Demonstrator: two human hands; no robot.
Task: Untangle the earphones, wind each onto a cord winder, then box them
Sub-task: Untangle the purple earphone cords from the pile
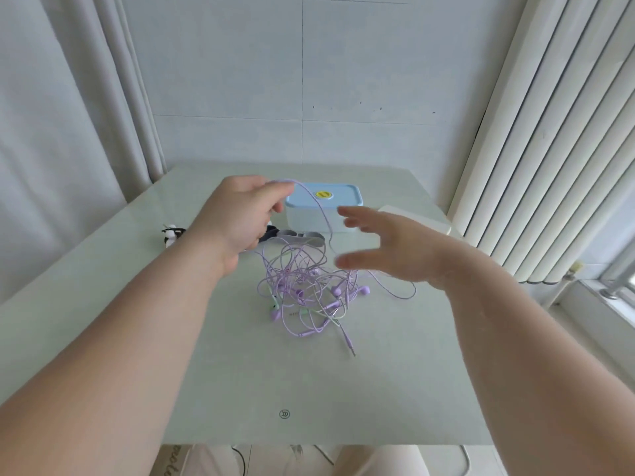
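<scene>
Lilac earphones lie knotted on our pale green worktop, just in front of the blue-lidded box. Our left hand pinches one cord up before the box. Our right hand hovers spread wide. Cord winders sit by the box's front, with white curtains beyond.

The pale green, glossy bench carries a loose tangle of purple earphones near its middle. A few pale green strands are mixed in, and one jack plug trails toward the near edge. Behind the tangle stands a box with its light blue lid on. Just left of the box lie grey and dark cord winders, partly hidden. Farther left sits a small black-and-white object.
</scene>
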